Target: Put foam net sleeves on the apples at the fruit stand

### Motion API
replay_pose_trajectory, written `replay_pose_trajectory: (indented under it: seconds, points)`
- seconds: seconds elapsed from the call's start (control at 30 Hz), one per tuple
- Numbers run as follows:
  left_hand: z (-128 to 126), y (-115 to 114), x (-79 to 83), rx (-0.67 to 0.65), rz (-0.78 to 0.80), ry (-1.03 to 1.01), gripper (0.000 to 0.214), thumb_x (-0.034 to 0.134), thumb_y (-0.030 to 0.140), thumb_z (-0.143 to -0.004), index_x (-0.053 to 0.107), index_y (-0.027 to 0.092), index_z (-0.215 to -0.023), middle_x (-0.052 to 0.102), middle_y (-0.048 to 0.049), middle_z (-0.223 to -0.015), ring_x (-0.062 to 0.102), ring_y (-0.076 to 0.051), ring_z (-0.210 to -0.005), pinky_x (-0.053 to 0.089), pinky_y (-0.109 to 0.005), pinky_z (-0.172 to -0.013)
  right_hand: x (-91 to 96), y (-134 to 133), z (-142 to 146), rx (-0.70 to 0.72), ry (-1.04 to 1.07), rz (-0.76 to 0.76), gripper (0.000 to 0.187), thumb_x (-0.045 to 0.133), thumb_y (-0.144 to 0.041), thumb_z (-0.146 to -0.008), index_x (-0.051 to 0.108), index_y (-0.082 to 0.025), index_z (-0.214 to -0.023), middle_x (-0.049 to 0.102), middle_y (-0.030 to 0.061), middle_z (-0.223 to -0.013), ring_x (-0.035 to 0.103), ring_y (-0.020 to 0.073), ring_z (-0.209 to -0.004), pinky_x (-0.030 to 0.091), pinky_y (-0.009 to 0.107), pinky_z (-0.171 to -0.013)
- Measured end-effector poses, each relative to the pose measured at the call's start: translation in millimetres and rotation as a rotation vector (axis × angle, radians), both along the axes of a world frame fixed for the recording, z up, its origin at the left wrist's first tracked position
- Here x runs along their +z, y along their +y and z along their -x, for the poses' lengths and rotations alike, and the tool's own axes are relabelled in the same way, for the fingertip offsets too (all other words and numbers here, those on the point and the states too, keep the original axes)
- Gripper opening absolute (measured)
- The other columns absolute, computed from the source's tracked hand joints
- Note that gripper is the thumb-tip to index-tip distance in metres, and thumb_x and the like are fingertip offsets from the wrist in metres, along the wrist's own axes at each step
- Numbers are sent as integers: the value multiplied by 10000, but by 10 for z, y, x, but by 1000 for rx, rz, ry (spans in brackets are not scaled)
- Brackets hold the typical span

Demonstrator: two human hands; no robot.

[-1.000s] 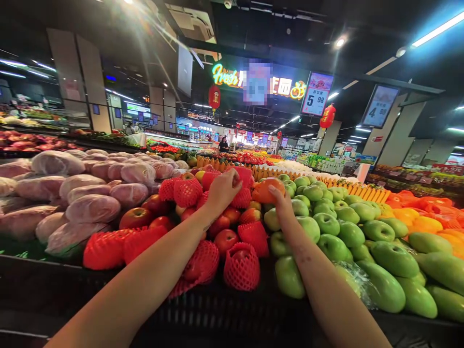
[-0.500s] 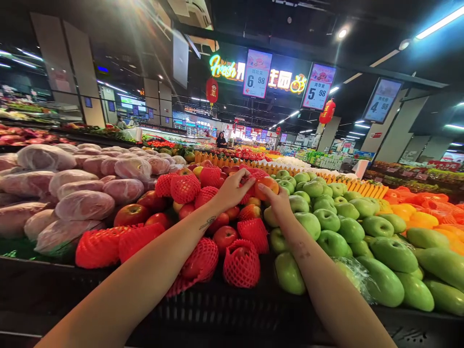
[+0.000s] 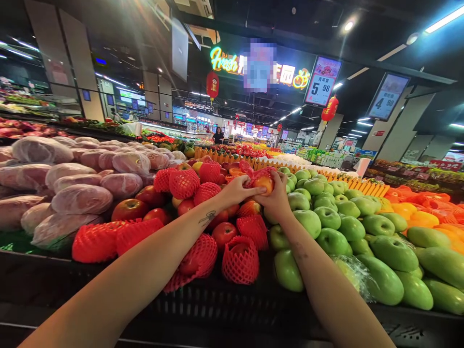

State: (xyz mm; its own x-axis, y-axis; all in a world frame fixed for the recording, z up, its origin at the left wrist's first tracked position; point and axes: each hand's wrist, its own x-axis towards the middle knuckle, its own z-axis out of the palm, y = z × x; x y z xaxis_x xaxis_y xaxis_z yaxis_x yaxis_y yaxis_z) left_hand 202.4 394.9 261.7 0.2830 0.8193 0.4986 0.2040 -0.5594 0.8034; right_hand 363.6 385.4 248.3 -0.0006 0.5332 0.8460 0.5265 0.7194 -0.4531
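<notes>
As the head view shows it, centre of frame: item one, orange-red apple (image 3: 265, 183), cupped by my right hand (image 3: 278, 200), fingers wrapped round it to keep it steady above the pile. Item two, red foam net (image 3: 253, 173), partly over that apple. My left hand (image 3: 237, 191) meets it fingertips first; whether they pinch or merely touch, I cannot tell. Both forearms reach forward, wrists converging. Right of frame: green apples (image 3: 328, 217). Left: film-wrapped fruit (image 3: 83, 198). Lower centre: netted red apples (image 3: 239, 258).
</notes>
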Motion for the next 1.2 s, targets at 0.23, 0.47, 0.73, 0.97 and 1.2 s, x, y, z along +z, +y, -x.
replay_pose_trajectory:
  seconds: [0.23, 0.47, 0.73, 0.97, 1.2]
  points:
    - [33, 33, -5, 67, 22, -113, 640, 821, 663, -594, 428, 202, -800, 439, 48, -757, 418, -111, -667, 360, -276, -614, 15, -48, 4, 106, 112, -28, 457, 634, -401, -783, 659, -186, -1186, 542, 109, -1217, 531, 267, -1219, 449, 474, -1101]
    - [20, 39, -29, -136, -119, -159, 670, 902, 561, -518, 425, 202, -821, 443, 37, -855, 482, -138, -812, 443, -315, -781, 145, -122, -56, -93, 278, -139, 272, 573, -387, -883, 754, -190, -934, 643, 91, -987, 627, 205, -934, 560, 298, -624]
    - [8, 57, -42, -238, -155, -193, 692, 902, 549, -530, 351, 217, -785, 454, 28, -903, 470, -130, -825, 436, -276, -756, 154, -125, -133, -213, 125, -304, 215, 554, -230, -881, 757, -225, -951, 626, 96, -1077, 617, 222, -964, 606, 386, -736]
    - [35, 64, -46, -191, -201, -225, 628, 866, 557, -607, 376, 214, -799, 372, 41, -823, 415, -120, -770, 403, -272, -739, 151, -70, -179, -249, -72, -227, 427, 515, -62, -755, 746, -219, -1079, 604, 124, -1256, 639, 229, -936, 612, 441, -844]
    - [67, 133, -83, -9, -239, -299, 568, 838, 556, -650, 441, 211, -864, 471, 11, -893, 490, -154, -866, 444, -297, -811, 134, -122, -90, -159, -195, -200, 484, 529, -91, -778, 709, -202, -1213, 715, 99, -1261, 669, 268, -1172, 556, 445, -1023]
